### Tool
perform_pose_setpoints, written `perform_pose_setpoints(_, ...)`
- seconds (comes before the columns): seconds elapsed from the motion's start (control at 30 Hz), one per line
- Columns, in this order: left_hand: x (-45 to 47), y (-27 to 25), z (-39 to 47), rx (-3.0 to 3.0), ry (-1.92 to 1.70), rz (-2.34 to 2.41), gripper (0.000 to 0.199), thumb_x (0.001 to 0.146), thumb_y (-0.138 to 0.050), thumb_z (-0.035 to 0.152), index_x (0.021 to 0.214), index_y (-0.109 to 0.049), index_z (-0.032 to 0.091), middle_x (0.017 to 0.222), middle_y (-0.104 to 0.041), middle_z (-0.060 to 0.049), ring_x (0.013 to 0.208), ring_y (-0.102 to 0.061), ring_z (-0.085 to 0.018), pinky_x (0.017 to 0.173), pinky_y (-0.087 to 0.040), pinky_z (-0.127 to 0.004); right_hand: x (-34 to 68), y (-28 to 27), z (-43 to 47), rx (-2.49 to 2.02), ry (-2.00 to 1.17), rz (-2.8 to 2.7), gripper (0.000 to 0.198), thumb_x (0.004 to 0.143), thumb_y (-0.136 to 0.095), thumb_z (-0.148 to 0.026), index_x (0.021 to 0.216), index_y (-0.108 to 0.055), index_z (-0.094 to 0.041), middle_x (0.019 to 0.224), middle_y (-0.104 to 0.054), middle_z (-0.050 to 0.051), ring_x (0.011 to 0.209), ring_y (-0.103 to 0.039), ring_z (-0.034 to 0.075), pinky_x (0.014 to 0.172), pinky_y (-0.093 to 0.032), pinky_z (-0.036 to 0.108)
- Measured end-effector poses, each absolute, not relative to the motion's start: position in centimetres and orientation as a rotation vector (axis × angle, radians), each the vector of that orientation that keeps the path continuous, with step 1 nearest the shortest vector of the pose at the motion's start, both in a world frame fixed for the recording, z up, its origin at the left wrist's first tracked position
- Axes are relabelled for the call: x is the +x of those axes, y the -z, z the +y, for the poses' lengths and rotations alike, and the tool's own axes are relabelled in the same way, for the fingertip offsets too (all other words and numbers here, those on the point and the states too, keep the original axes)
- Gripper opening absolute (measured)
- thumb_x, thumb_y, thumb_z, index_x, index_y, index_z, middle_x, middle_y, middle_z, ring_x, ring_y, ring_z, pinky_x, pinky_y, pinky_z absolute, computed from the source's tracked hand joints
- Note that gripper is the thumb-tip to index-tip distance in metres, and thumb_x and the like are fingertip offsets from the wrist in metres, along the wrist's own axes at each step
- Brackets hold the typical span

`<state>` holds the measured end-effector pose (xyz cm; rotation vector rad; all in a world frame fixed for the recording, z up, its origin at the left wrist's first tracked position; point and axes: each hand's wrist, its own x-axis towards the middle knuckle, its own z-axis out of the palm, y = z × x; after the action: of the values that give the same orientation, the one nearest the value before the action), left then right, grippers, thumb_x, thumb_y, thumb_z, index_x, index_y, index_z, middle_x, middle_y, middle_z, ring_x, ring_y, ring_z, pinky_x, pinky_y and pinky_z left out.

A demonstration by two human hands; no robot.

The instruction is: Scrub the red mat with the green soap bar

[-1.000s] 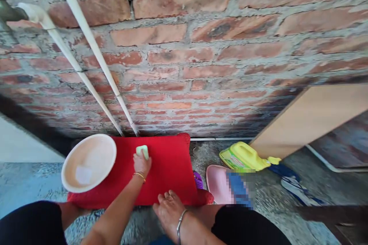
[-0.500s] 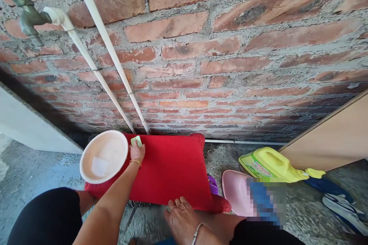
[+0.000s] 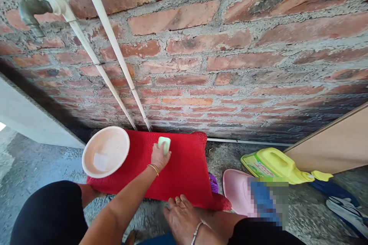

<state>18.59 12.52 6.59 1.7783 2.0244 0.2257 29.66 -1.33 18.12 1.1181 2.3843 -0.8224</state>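
Note:
My left hand point(image 3: 161, 156), with a yellow bangle at its wrist, grips a pale green bar of soap point(image 3: 165, 142) over the middle of a red cloth point(image 3: 186, 168). The cloth lies spread out below the wall, and its corners look rough or bunched. At the cloth's front edge my right hand point(image 3: 182, 216) rests with fingers stretched out, a ring on one and a silver bangle at the wrist. Nothing shows in that hand. A pale pink basin point(image 3: 115, 149) with water in it stands on the cloth's left end.
Behind the cloth rises a brick wall point(image 3: 184, 46) with white pipes point(image 3: 115, 46) and a tap point(image 3: 31, 11). On the right lie a yellow jug point(image 3: 276, 164), a pink plastic scoop-like thing point(image 3: 234, 189), a purple perforated item point(image 3: 213, 183) and a shoe point(image 3: 345, 208). Boards stand at both sides.
My left hand has moved right across the red cloth with the soap, from beside the basin to the cloth's middle. My right hand has stayed at the front edge.

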Motion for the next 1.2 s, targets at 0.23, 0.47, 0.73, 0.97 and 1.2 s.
perform_pose_setpoints(0.23, 12.5, -7.8, 17.4, 1.363, -0.234, 2.494, 0.057, 0.089, -0.046, 0.042, 0.134, -0.038, 0.008, 0.114, -0.046, -0.018, 0.099, -0.052, -0.028, 0.084, -0.042, -0.04, 29.9, -18.0, -1.8, 1.126, 0.837, 2.426, 0.036, 0.084, -0.046, -0.016, 0.115, -0.064, -0.014, 0.125, -0.057, 0.023, 0.121, -0.05, 0.033, 0.102, -0.035, 0.053)
perform_pose_setpoints(0.47, 20.3, -5.7, 14.1, 1.806, -0.098, 2.051, 0.063, 0.076, -0.062, 0.041, 0.134, -0.043, 0.024, 0.122, -0.045, -0.012, 0.11, -0.047, -0.027, 0.09, -0.042, -0.036, 29.9, -17.5, -1.6, 1.167, 0.858, 2.438, 0.032, 0.084, -0.046, -0.016, 0.108, -0.067, -0.013, 0.12, -0.059, 0.025, 0.117, -0.053, 0.034, 0.098, -0.037, 0.055)
perform_pose_setpoints(0.73, 17.8, -5.0, 9.9, 1.817, -0.208, 2.03, 0.057, 0.08, -0.055, 0.04, 0.134, -0.044, 0.026, 0.119, -0.047, -0.01, 0.104, -0.049, -0.023, 0.092, -0.042, -0.034, 29.6, -18.7, -0.9, 1.108, 0.751, 2.349, 0.037, 0.082, -0.045, -0.018, 0.114, -0.064, -0.012, 0.122, -0.058, 0.023, 0.116, -0.054, 0.033, 0.1, -0.036, 0.051)
perform_pose_setpoints(0.97, 12.7, -6.6, 11.8, 1.352, -0.181, 2.528, 0.053, 0.083, -0.052, 0.042, 0.131, -0.046, 0.02, 0.11, -0.049, -0.014, 0.098, -0.054, -0.026, 0.083, -0.045, -0.037, 29.4, -18.4, -1.5, 1.074, 0.77, 2.419, 0.036, 0.078, -0.052, -0.022, 0.11, -0.066, -0.011, 0.118, -0.06, 0.024, 0.114, -0.055, 0.034, 0.099, -0.037, 0.052)
perform_pose_setpoints(1.2, 21.9, -5.0, 7.7, 1.913, -0.012, 1.833, 0.064, 0.076, -0.058, 0.044, 0.136, -0.04, 0.028, 0.129, -0.041, -0.011, 0.115, -0.046, -0.026, 0.097, -0.04, -0.036, 29.4, -17.7, -1.3, 1.125, 0.735, 2.43, 0.035, 0.079, -0.05, -0.018, 0.109, -0.066, -0.01, 0.117, -0.06, 0.024, 0.113, -0.055, 0.032, 0.099, -0.037, 0.051)
